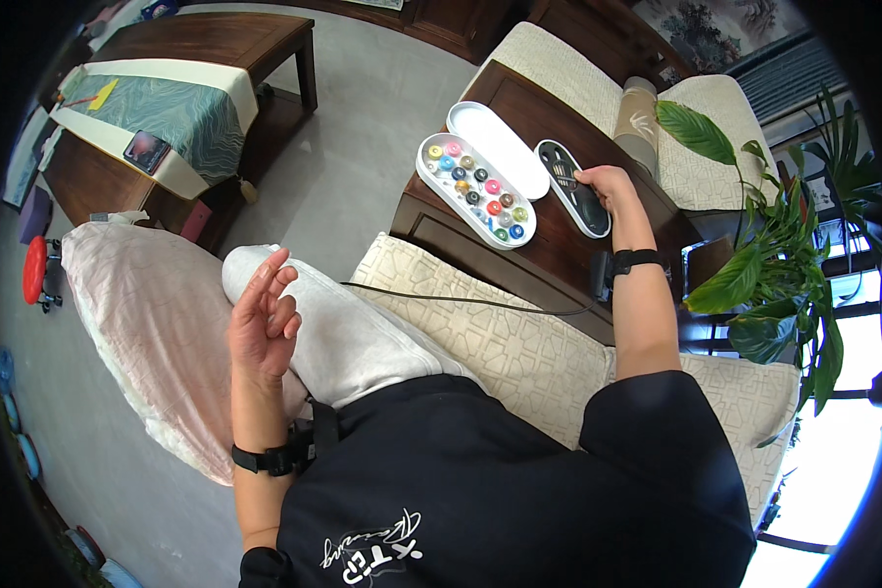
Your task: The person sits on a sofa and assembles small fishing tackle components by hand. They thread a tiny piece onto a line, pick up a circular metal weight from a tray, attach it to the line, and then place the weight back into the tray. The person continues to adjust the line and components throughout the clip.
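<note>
My left hand (265, 318) is raised over my lap beside the pink bedding. Its fingers are bent and the fingertips come together; anything between them is too small to make out. My right hand (612, 188) reaches to the dark wooden side table. Its thumb and fingers are pinched at the inner side of a long oval tray (588, 208), black with a white rim, which holds slim small tools. What they grip, if anything, is hidden. Left of the tray lies an open white oval sewing box (429, 174) with thread spools (493, 186) in several colours; its lid (500, 147) is folded back.
The side table (441, 220) stands between cream cushioned seats (500, 338). A black cable (461, 296) crosses the near cushion. Pink bedding (157, 314) covers my left side. Leafy plants (755, 274) stand at right. A phone (147, 150) lies on the far-left table.
</note>
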The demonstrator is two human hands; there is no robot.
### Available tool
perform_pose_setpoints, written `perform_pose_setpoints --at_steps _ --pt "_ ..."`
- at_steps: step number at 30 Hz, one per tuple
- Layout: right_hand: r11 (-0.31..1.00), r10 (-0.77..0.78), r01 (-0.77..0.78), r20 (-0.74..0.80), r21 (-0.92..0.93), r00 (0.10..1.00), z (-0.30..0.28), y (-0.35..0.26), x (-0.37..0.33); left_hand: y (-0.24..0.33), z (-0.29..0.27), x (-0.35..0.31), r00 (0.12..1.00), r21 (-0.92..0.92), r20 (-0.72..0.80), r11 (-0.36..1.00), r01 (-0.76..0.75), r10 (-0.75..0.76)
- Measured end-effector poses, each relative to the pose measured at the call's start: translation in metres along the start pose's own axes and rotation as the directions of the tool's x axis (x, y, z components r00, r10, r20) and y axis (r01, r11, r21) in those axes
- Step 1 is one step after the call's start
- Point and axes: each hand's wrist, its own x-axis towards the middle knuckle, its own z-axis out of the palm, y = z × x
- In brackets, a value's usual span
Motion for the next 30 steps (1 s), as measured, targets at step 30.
perform_pose_setpoints --at_steps 30 --pt "0.102 -0.529 0.384 0.277 -0.918 0.802 0.157 -0.109 -0.061 0.014 0.006 -0.029 0.984 0.24 -0.172 0.971 -0.005 0.048"
